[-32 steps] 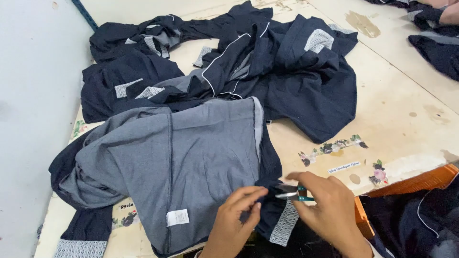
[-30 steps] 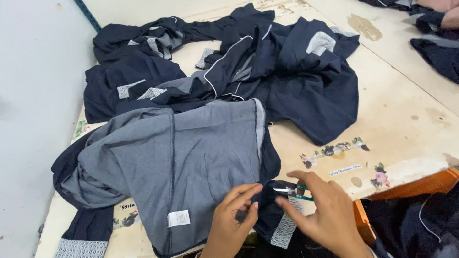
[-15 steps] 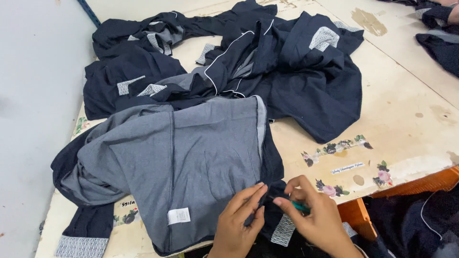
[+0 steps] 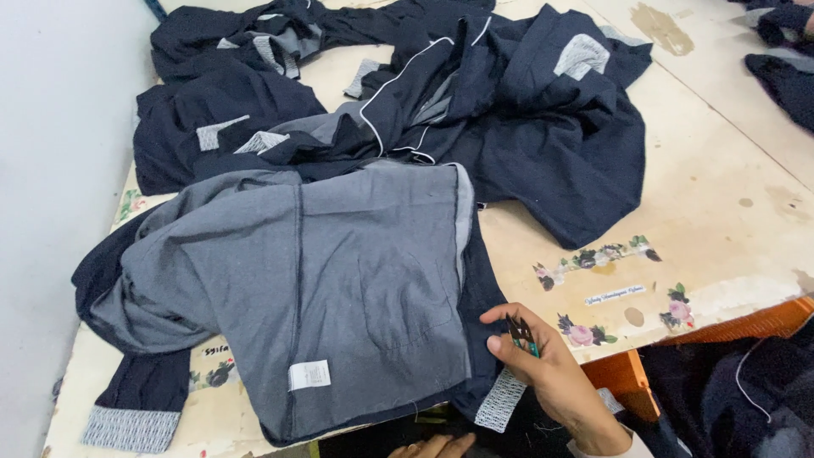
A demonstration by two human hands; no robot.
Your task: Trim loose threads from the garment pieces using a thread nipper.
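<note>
Right hand (image 4: 547, 369): pinches small dark thread snips with teal handle (image 4: 521, 333) at the garment's edge.
Left hand (image 4: 432, 447): mostly hidden; cannot tell its state.
Inside-out grey-and-navy garment (image 4: 339, 288): spread flat on the cream worktable (image 4: 729, 212), seams exposed.

I look down on a worn cream-painted wooden surface (image 4: 729, 170), stained in brown patches and stuck with small floral stickers (image 4: 593, 256). Left of that surface stands a plain pale grey wall (image 4: 59, 170). Along its near right edge runs an orange rim (image 4: 763, 321). Light is even and soft.
</note>
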